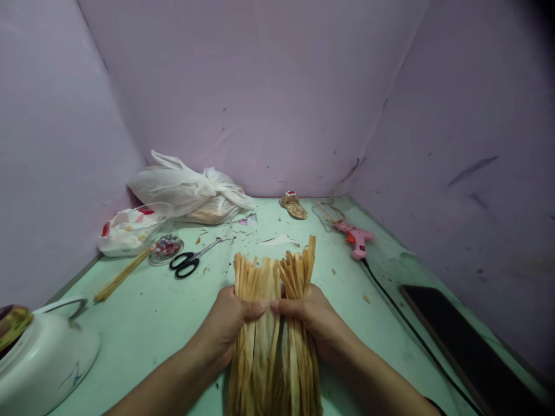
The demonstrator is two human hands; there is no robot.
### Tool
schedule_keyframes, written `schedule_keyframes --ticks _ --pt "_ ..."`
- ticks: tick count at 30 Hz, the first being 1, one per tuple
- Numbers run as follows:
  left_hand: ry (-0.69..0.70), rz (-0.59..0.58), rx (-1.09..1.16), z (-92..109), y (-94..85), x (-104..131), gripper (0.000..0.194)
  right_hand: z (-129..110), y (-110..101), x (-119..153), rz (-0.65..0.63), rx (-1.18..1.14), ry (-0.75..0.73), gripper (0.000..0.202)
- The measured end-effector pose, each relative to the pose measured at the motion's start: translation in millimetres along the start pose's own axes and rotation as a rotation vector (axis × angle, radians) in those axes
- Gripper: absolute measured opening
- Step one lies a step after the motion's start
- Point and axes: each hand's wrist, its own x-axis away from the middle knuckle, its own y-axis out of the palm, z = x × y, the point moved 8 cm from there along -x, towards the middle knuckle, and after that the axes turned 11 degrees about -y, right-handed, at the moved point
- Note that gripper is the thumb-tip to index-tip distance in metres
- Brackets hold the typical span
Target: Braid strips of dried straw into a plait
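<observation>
A thick bundle of dried, straw-coloured flat strips (264,358) stands in front of me, its uneven ends pointing away and its lower part running out of the picture. My left hand (234,320) grips the left side, thumb across the front and fingers behind. On the right side my right hand (310,318) has the same hold, its thumb close to the left one. A narrow gap shows between the two halves below the thumbs. The fingers behind the strips are hidden.
Black-handled scissors (186,264), a dish of colourful beads (167,248), a thin straw bundle (121,278) and a white bag (191,190) lie left. A white pot (56,358) stands near left. A small woven slipper (293,206) lies behind; a pink glue gun (358,240) and black phone-like slab (468,352) lie right.
</observation>
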Motion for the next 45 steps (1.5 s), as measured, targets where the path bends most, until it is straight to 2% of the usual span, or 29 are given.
schedule_keyframes --ticks 7,13,20,25,30,33,36,38,40,42,45 --pt "-0.014 0.007 0.017 2.2 -4.6 -3.4 0.030 -3.3 -4.3 -1.6 0.039 0.058 -0.013 0.038" --pt "0.003 -0.121 -0.035 -1.5 3.9 -1.4 0.042 -5.3 6.6 1.4 -0.047 0.000 -0.030 0.045" --pt "-0.012 -0.027 -0.055 -6.0 -4.5 -6.4 0.047 -12.1 12.4 2.7 -0.061 0.046 -0.070 0.041" --pt "-0.009 -0.003 -0.077 -10.2 -10.1 -10.5 0.048 -8.1 10.9 1.7 -0.089 0.088 -0.085 0.037" --pt "-0.019 -0.071 -0.042 -13.6 -0.6 -6.1 0.047 -5.1 7.6 1.9 -0.066 0.168 -0.091 0.034" --pt "-0.029 -0.121 -0.002 -12.2 6.3 -2.6 0.042 -4.6 11.7 4.0 -0.084 0.087 -0.076 0.034" --pt "-0.034 -0.182 0.040 -6.8 10.4 -1.3 0.030 -1.0 11.5 4.1 -0.085 -0.048 -0.008 0.026" --pt "-0.058 -0.178 0.046 -3.4 7.5 -2.9 0.022 8.2 4.9 3.1 -0.041 -0.154 0.137 0.014" --pt "-0.087 -0.121 0.042 0.9 -0.9 -6.0 0.018 16.8 -1.4 2.8 -0.022 -0.274 0.312 0.007" --pt "-0.105 -0.026 0.033 7.4 -12.9 -9.0 0.013 12.5 -2.7 0.4 -0.111 -0.389 0.375 0.010" --pt "-0.061 0.117 -0.004 23.9 -29.8 -10.7 0.012 -18.2 0.5 -1.4 -0.416 -0.516 0.237 0.018"
